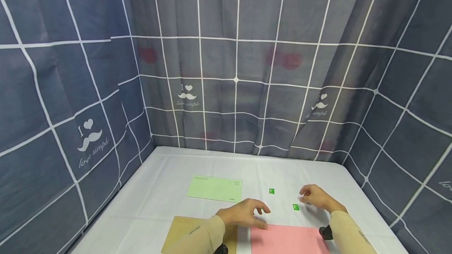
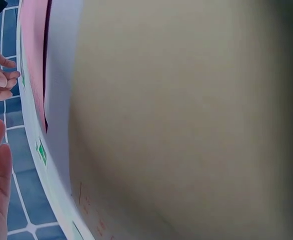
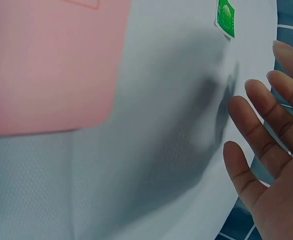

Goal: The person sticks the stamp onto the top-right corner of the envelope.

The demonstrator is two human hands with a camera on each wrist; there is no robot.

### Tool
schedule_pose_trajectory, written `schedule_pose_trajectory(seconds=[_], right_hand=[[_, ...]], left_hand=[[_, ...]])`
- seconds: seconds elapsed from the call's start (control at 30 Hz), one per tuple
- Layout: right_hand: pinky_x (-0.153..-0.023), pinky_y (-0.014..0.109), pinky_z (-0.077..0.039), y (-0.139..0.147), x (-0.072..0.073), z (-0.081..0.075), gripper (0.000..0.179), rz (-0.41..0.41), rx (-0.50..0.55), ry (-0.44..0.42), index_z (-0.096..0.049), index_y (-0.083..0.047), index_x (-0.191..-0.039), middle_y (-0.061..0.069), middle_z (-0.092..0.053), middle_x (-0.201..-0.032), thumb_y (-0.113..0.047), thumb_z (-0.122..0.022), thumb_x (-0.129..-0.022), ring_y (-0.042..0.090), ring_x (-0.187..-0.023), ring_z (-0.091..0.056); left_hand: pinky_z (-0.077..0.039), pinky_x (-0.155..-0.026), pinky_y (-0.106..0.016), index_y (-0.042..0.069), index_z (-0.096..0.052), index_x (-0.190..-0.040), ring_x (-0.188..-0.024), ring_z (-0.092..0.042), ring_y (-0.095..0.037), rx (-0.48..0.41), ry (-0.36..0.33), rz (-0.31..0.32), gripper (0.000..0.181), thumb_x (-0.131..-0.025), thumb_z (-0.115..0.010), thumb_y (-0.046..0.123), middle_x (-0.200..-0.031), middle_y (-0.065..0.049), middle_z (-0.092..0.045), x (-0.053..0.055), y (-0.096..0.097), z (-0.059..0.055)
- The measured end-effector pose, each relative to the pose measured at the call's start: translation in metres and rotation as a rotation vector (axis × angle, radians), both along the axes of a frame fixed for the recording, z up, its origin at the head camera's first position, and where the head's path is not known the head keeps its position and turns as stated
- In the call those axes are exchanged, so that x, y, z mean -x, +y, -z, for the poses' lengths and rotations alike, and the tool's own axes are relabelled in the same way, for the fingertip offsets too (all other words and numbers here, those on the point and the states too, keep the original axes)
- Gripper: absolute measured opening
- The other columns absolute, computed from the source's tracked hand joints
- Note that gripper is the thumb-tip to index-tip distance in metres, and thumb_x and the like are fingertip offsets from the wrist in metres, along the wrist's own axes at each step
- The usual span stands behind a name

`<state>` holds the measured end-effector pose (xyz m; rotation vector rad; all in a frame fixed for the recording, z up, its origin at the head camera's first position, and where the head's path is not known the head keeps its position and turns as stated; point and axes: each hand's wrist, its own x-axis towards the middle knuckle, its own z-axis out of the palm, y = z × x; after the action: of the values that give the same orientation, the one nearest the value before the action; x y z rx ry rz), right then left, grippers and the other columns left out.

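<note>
My left hand (image 1: 243, 213) hovers between the brown envelope (image 1: 177, 230) and the pink envelope (image 1: 287, 240), its thumb over the pink one's upper left corner. Its fingers are loosely bent, with nothing held. My right hand (image 1: 318, 197) is over the white cloth, just right of a small green stamp (image 1: 295, 207); in the right wrist view its fingers (image 3: 259, 132) are spread and hold nothing. A second green stamp (image 1: 271, 191) lies farther back. A bit of green shows by the left fingertips, mostly hidden. The left forearm covers part of the brown envelope.
A light green envelope (image 1: 215, 188) lies flat toward the back, left of the stamps. The white-covered table (image 1: 141, 207) is enclosed at the back and sides by dark grid-patterned curtains (image 1: 219, 62). Dark wrist straps (image 1: 325, 233) show at the sleeve cuffs.
</note>
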<state>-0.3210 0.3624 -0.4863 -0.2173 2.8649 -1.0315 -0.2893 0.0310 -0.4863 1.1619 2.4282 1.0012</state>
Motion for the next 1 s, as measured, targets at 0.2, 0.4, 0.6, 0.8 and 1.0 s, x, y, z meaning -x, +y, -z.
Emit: schedule_pose_trajectory(seconds=[0.2,0.4,0.6,0.8,1.0], right_hand=[[-0.065,0.030,-0.044,-0.003,0.001,0.002,0.023,-0.010,0.017,0.001,-0.065,0.004,-0.101,0.006,-0.058,-0.084,-0.008,-0.074,-0.084,0.018,-0.075,-0.053],[-0.067,0.031,-0.045,-0.006,0.002,0.003,0.022,0.001,0.007,-0.016,-0.066,0.004,-0.101,0.006,-0.059,-0.085,-0.008,-0.074,-0.084,0.018,-0.076,-0.053],[-0.067,0.031,-0.045,-0.004,0.003,0.004,0.022,-0.021,0.004,0.004,-0.065,0.006,-0.101,0.006,-0.060,-0.085,-0.007,-0.073,-0.085,0.018,-0.077,-0.052],[-0.071,0.032,-0.045,-0.007,0.003,0.006,0.020,0.012,-0.005,-0.013,-0.066,0.003,-0.100,0.006,-0.061,-0.088,-0.007,-0.073,-0.084,0.018,-0.081,-0.053],[-0.071,0.032,-0.046,-0.013,0.001,0.008,0.020,0.078,-0.008,-0.058,-0.066,0.003,-0.100,0.007,-0.061,-0.089,-0.006,-0.072,-0.084,0.019,-0.082,-0.054]], left_hand=[[-0.047,-0.080,-0.018,0.018,-0.069,-0.121,-0.100,-0.058,-0.001,0.008,-0.009,-0.012,0.043,-0.082,-0.083,0.032,-0.115,0.009,-0.069,-0.003,0.001,0.002],[-0.046,-0.082,-0.016,0.018,-0.069,-0.121,-0.102,-0.057,0.001,0.023,0.027,0.019,0.043,-0.083,-0.082,0.033,-0.114,0.011,-0.069,-0.003,0.003,0.003],[-0.046,-0.083,-0.015,0.016,-0.069,-0.121,-0.103,-0.057,0.001,0.032,0.061,0.038,0.042,-0.084,-0.081,0.032,-0.116,0.009,-0.070,-0.001,0.004,0.004],[-0.047,-0.084,-0.015,0.016,-0.069,-0.122,-0.105,-0.058,0.000,0.053,0.077,0.055,0.040,-0.086,-0.079,0.032,-0.117,0.008,-0.070,-0.001,0.004,0.004],[-0.046,-0.083,-0.014,0.016,-0.069,-0.121,-0.104,-0.058,0.001,0.070,0.085,0.056,0.041,-0.085,-0.081,0.030,-0.116,0.009,-0.070,-0.005,0.004,0.005]])
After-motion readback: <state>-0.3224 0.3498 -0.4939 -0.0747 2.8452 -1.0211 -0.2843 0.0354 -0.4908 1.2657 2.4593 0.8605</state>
